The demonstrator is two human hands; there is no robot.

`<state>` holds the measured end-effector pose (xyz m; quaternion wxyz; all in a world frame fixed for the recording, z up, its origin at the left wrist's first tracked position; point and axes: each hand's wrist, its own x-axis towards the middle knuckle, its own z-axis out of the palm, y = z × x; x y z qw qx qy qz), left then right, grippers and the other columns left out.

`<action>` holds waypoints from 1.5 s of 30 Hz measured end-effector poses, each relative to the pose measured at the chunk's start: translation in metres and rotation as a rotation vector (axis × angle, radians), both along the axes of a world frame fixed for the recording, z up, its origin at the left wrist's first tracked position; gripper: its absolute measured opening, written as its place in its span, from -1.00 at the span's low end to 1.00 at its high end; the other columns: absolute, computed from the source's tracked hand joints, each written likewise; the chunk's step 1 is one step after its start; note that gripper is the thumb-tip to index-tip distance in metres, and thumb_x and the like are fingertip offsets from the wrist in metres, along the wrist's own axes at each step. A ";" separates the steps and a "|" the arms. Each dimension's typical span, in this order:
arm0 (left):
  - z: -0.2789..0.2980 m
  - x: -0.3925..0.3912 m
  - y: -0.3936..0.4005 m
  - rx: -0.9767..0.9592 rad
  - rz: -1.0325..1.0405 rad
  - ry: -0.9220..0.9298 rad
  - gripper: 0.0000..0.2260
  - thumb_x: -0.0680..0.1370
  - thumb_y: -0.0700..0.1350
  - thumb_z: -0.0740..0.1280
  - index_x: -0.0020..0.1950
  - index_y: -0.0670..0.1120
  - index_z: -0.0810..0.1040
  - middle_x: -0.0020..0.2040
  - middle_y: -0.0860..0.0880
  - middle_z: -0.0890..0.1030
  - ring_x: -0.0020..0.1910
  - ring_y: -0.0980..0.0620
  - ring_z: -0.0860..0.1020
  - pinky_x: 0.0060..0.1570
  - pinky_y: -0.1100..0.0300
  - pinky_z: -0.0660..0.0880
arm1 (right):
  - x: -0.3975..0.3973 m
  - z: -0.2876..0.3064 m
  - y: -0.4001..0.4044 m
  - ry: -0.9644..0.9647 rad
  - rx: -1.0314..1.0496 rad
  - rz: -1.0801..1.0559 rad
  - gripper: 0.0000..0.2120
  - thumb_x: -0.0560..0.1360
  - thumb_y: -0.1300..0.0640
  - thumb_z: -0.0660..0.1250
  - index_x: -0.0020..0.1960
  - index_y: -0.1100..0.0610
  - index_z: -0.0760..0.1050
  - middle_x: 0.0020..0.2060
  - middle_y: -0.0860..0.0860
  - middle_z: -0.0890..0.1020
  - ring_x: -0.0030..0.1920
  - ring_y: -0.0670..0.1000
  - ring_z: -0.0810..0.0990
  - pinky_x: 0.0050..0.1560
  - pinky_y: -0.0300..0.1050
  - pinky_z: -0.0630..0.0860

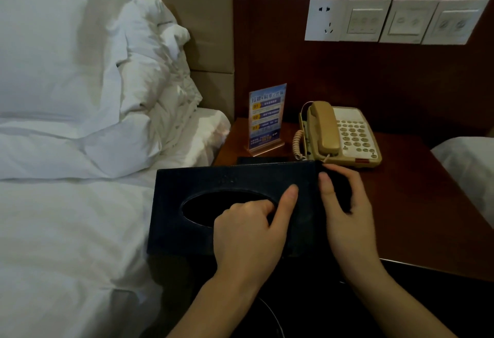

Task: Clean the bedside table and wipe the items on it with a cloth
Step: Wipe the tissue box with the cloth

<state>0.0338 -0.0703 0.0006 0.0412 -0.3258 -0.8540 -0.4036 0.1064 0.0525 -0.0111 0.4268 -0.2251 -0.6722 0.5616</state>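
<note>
A dark tissue box (pixel 213 180) with an oval opening on top is held over the near left corner of the wooden bedside table (pixel 417 190). My left hand (pixel 248 233) grips it, with fingers hooked into the opening and the thumb lying across the top. My right hand (pixel 350 225) holds a dark cloth (pixel 340 188) against the right end of the box. A beige telephone (pixel 344 134) and an upright blue sign card (pixel 266 118) stand at the back of the table.
A flat dark object (pixel 262 160) shows just behind the box. A bed with white pillows (pixel 66 70) lies to the left, and a second white bed (pixel 467 166) borders the table on the right. Wall sockets and switches (pixel 387 19) sit above on the dark panel.
</note>
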 end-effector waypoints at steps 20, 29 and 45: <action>0.014 -0.004 0.009 0.114 -0.004 -0.132 -0.37 0.54 0.40 0.18 -0.43 -0.11 0.50 -0.46 0.00 0.56 -0.43 0.08 0.55 -0.32 0.13 0.48 | 0.016 0.013 0.001 0.010 -0.019 0.049 -0.82 0.55 0.00 0.33 0.15 -0.05 0.55 -0.02 -0.25 0.66 0.02 -0.23 0.64 -0.15 -0.34 0.57; 0.029 -0.010 0.008 -0.300 -0.391 -0.099 -0.62 0.44 0.47 0.24 -0.09 0.19 0.37 -0.14 0.17 0.56 -0.19 0.25 0.55 -0.22 0.27 0.43 | 0.040 0.024 0.018 -0.033 -0.051 0.090 -0.75 0.47 -0.08 0.35 0.12 -0.07 0.59 0.01 -0.19 0.68 0.04 -0.19 0.65 -0.10 -0.25 0.60; 0.013 -0.003 0.017 0.084 -0.486 -0.511 -0.85 0.58 0.05 0.39 -0.08 0.06 0.46 -0.22 0.43 0.58 -0.19 0.43 0.55 -0.20 0.49 0.42 | 0.020 0.028 0.033 0.004 -0.417 0.100 -0.87 0.54 0.10 0.38 0.04 0.02 0.68 -0.04 0.03 0.73 0.03 0.03 0.70 0.07 0.02 0.60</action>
